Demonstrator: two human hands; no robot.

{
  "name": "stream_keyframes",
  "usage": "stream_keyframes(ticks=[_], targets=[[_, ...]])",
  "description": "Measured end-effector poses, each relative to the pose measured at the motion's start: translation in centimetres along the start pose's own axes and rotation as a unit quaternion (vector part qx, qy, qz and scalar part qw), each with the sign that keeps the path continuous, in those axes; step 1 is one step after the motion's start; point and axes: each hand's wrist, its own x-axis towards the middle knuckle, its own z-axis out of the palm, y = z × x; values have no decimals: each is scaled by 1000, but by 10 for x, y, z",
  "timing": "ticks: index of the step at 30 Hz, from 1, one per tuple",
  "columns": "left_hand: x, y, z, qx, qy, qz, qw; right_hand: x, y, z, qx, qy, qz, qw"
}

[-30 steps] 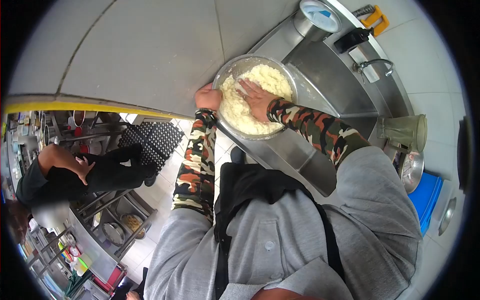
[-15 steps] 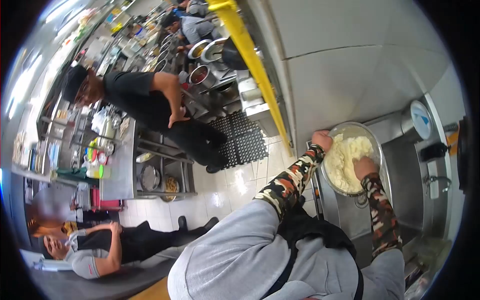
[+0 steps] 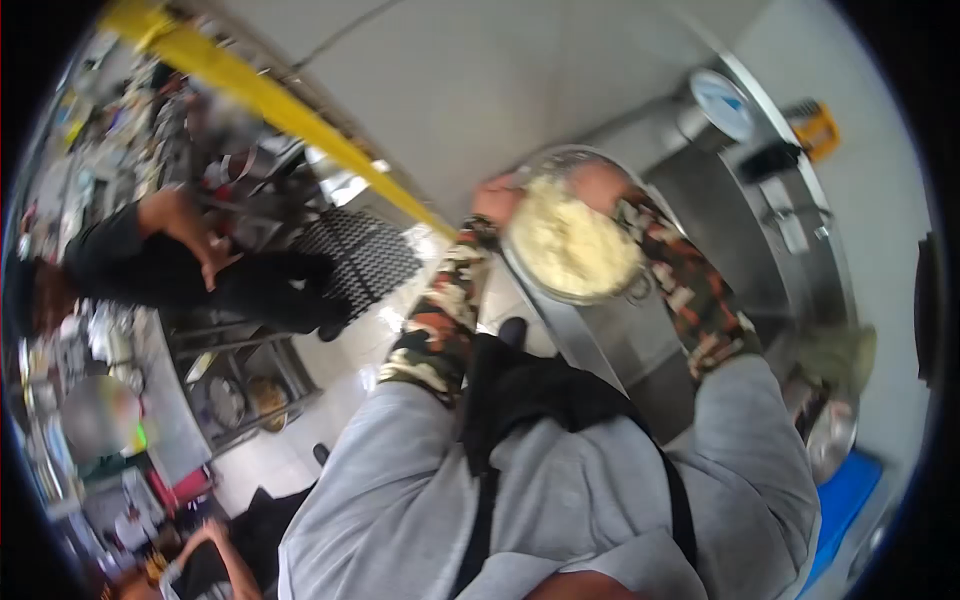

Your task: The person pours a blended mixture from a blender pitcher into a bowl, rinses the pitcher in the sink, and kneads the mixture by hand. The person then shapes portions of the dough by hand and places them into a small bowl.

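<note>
A round metal bowl (image 3: 566, 297) rests at the sink's edge, filled with a pale yellow, crumbly, dough-like mass (image 3: 580, 245). My left hand (image 3: 497, 200) is closed on the bowl's left rim. At the far side of the bowl, my right hand (image 3: 598, 187) is down at the dough-like mass; motion blur and the mass hide its fingers. Camouflage sleeves cover both my forearms.
The steel sink (image 3: 730, 220) lies right of the bowl, with a faucet (image 3: 800, 215) beyond. A white-and-blue container (image 3: 722, 105) stands at the back. A yellow post (image 3: 270, 100) rises left. Two people stand left, near a steel table (image 3: 170, 400).
The view has swung, so the bowl appears further left and higher. My right hand has shifted from the bowl's near right side to its far side. My left hand stays at the rim.
</note>
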Motion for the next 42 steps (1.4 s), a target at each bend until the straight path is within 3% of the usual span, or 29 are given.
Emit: stream_keyframes(ticks=[1, 3, 5, 8, 12, 15, 16, 19, 23, 27, 29, 30, 33, 35, 36, 39, 41, 42], targets=[[-11, 15, 5, -52, -23, -17, 998, -4, -32, -38, 235, 124, 203, 942], [-15, 30, 13, -45, -25, -39, 998, 18, -17, -9, 102, 271, -82, 954], [-13, 32, 11, -35, -17, -18, 999, 16, -63, -24, 279, 130, 94, 947], [-5, 19, 5, -48, 0, -19, 999, -13, -108, -52, 219, 7, 93, 971], [-10, 24, 7, -41, 18, -24, 999, -46, -90, -32, 64, -7, 33, 997], [-9, 15, 2, -46, 34, -13, 998, -77, -95, -18, 18, 119, 10, 993], [-7, 8, 8, -55, 27, 5, 998, -82, -93, -11, 24, 17, 41, 999], [-6, 13, 8, -47, 0, -1, 999, -66, -98, 5, -55, 41, 76, 995], [-4, 16, 10, -23, 22, -20, 999, -53, -100, -3, -88, -46, 96, 990], [0, 8, 7, -74, -20, -4, 997, -49, -93, 8, -58, -9, 105, 993], [-7, 17, 8, -53, -29, -26, 998, -50, -96, 2, -61, -64, 109, 990], [-6, 16, 7, 40, 10, 8, 999, -48, -93, -4, -69, -115, 87, 987], [4, 1, 5, -31, 6, 27, 999, -39, -79, -25, 1, -120, 19, 993], [-4, 7, 4, -12, 28, 14, 999, -59, -75, -64, 142, -62, 65, 986], [-5, 9, 4, -17, 21, 6, 1000, -67, -70, -64, 71, 17, 81, 994], [-5, 4, 3, -20, 35, 15, 999, -80, -53, -66, 38, -27, 178, 983], [-1, 1, 2, -13, 56, 31, 998, -89, -81, -68, 64, 7, 276, 959], [-3, 2, 4, -14, 70, 44, 997, -79, -72, -8, 143, 130, 372, 908]])
